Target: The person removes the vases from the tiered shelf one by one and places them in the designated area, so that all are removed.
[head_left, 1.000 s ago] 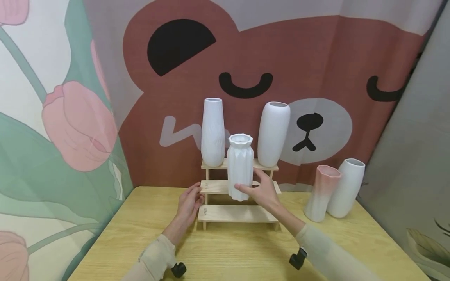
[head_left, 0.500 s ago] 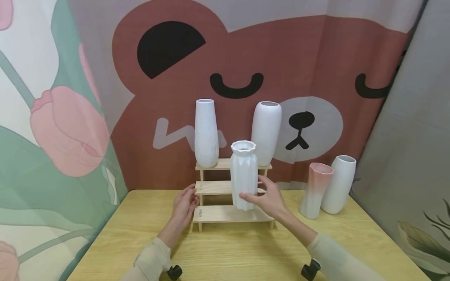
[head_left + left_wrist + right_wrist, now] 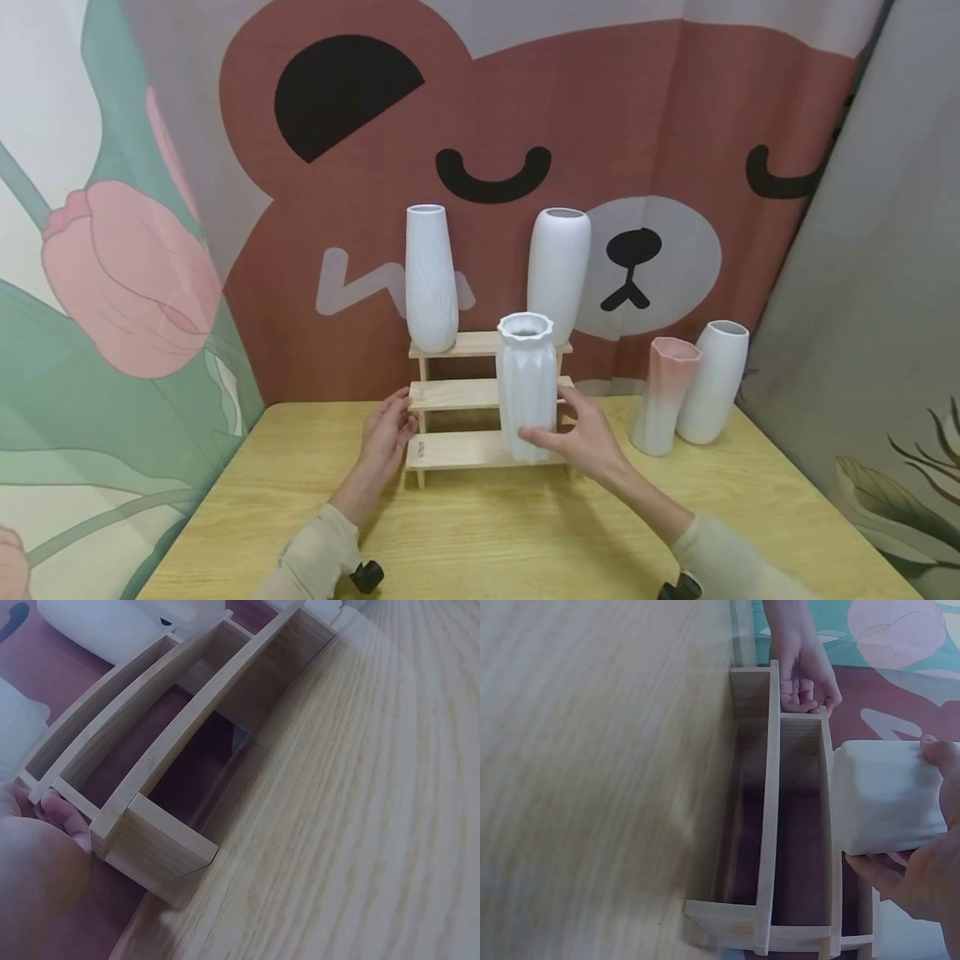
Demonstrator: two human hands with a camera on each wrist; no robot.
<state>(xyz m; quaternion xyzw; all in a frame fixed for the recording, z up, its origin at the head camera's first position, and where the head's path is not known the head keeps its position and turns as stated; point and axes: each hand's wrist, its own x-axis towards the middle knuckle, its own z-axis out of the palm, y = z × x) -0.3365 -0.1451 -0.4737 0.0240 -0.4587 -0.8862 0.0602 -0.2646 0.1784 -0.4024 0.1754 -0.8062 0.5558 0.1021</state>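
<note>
In the head view, my right hand [image 3: 588, 437] holds a white pleated vase [image 3: 527, 392] with a scalloped rim, thumb in front and fingers behind it. The vase is upright before the right half of a three-step wooden stand [image 3: 457, 450]. Its base overlaps the lowest step in the head view; in the right wrist view the base [image 3: 855, 799] shows near the stand's boards, and contact is unclear. My left hand [image 3: 386, 437] grips the left end of the middle step, its fingertips [image 3: 64, 814] curled at the board in the left wrist view.
On the top step stand a tapered white vase [image 3: 431, 283] at left and a rounded white vase [image 3: 558, 275] at right. A pink-and-white vase [image 3: 663, 400] and another white vase [image 3: 714, 383] stand on the table [image 3: 465, 542] at right. A bear-print curtain [image 3: 480, 108] hangs behind.
My right hand has brought the pleated vase down and toward me, from before the middle step to before the lowest. My left hand stays on the stand. The head view has shifted slightly.
</note>
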